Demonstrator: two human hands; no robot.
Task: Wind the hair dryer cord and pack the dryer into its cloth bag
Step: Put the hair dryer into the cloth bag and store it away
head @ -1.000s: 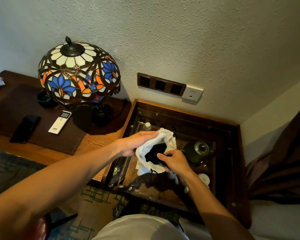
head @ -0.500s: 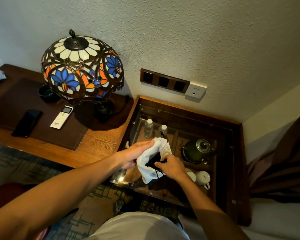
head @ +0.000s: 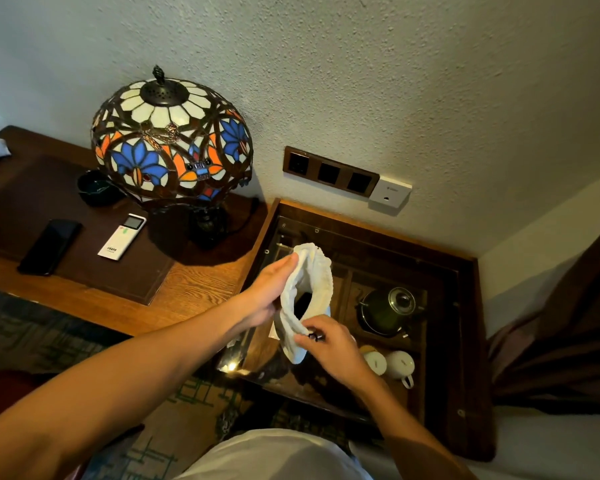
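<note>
Your left hand (head: pixel 267 292) grips the far-left rim of the cloth bag (head: pixel 314 282), fingers curled over the hem. Your right hand (head: pixel 333 344) pinches the near rim, thumb and forefinger closed on a small dark bit there; can't tell if it's a drawstring toggle or cord end. Both hands are clamped on the bag, close together, one on each side of the mouth.

The bag is white and soft, with a gathered, ruffled hem. It hangs in the air above the glass-topped cabinet (head: pixel 465 341), not resting on it. The mouth is held open in a narrow slot facing you. The hair dryer (head: pixel 302 303) shows only as a black shape down inside the opening; body and cord details aren't readable. The bag's lower end sags below your right hand.

Under the glass: a dark kettle (head: pixel 388 310) to the right of the bag, and two white cups (head: pixel 388 363) near your right wrist.

The desk (head: pixel 187 289) is to the left, with a stained-glass lamp (head: pixel 172 140), a white remote (head: pixel 122 237) and a black phone (head: pixel 49 245), all well apart from the bag. A socket strip (head: pixel 329 171) is on the far wall.
</note>
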